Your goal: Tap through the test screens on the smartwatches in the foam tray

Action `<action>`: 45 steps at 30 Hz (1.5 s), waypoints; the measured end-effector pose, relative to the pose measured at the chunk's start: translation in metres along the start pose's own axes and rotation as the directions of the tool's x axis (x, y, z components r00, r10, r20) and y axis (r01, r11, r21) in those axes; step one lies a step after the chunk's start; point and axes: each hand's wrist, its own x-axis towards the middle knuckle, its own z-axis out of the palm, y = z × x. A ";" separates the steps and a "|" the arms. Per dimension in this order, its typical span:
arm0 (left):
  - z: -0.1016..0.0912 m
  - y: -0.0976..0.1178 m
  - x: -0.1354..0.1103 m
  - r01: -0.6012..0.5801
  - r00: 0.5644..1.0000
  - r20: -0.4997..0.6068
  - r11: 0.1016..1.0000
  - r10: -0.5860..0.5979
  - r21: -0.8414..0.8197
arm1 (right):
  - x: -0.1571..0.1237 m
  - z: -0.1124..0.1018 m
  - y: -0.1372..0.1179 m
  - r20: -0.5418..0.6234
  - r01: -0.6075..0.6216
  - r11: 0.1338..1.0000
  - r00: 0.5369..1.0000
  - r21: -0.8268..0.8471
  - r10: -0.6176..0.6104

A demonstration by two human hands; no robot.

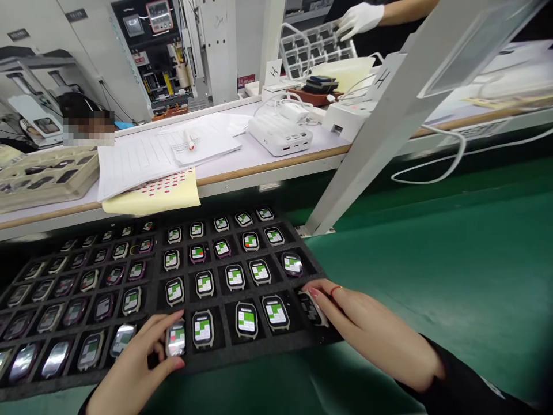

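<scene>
My left hand [144,360] is closed around the sides of a smartwatch [175,339] at the front of the black foam tray [207,360]. Thumb and fingers are on opposite ends of its case, and the lit screen faces up. At the tray's front right corner, the fingers of my right hand [360,314] are bent together over the edge of another smartwatch [311,308], whose screen is dark. Part of that watch is hidden under the fingers. Between my hands lie watches with lit green and white screens, such as one smartwatch [246,320], each in its own compartment.
A second foam tray [69,377] of watches adjoins on the left. Behind stands a shelf with papers [142,150], a yellow sheet [159,193] and a white power bank [280,135]. A slanted metal post [363,138] rises at right. A co-worker's gloved hand [360,20] holds a rack.
</scene>
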 end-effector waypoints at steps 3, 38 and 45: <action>-0.001 -0.003 0.000 0.022 1.000 -0.003 0.997 -0.023 -0.077 | 0.000 0.000 -0.001 0.042 0.004 1.000 0.999 -0.001 -0.004; -0.005 0.125 0.026 -0.326 0.941 -0.179 0.632 0.286 -0.703 | 0.070 -0.017 -0.083 0.264 -0.196 0.263 0.931 0.945 -0.253; -0.007 0.144 0.039 -0.401 0.913 -0.229 0.637 0.338 -0.658 | 0.090 0.009 -0.078 0.230 -0.147 0.297 0.936 0.943 -0.265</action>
